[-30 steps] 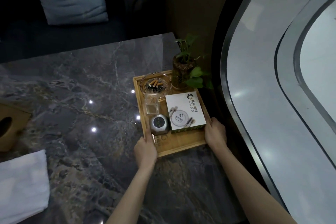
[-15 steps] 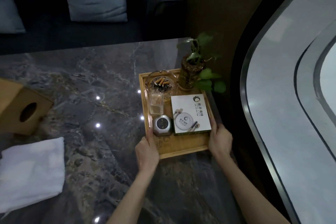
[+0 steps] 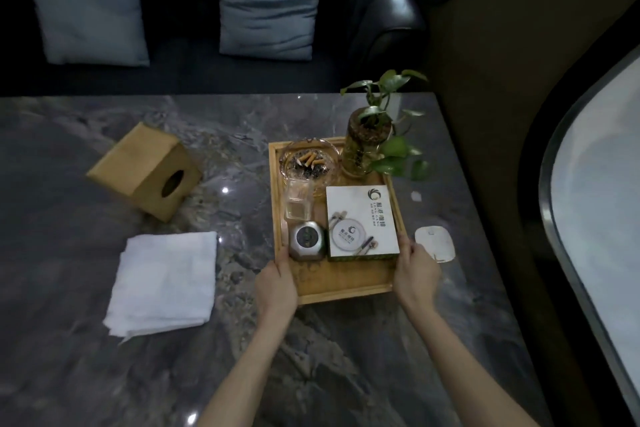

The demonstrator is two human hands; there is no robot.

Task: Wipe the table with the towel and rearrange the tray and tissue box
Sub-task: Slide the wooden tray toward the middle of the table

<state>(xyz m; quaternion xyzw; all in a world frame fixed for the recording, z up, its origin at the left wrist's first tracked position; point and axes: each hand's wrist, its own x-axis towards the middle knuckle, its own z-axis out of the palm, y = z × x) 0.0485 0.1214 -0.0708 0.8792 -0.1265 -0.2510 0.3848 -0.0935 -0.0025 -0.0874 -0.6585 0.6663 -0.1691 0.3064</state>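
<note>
Two grey-blue cushions (image 3: pixel 176 7) lean on a dark sofa (image 3: pixel 384 10) behind the marble table (image 3: pixel 104 374); curved window (image 3: pixel 595 218) at right.

Two grey cushions (image 3: pixel 266 3) lean on the dark sofa (image 3: pixel 384 10); a white coaster (image 3: pixel 435 243) lies flat.

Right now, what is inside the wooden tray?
The tray holds a glass ashtray with cigarette butts, a potted plant, a clear container, a small round tin and a white box. The tray floor beneath them is covered.
</note>
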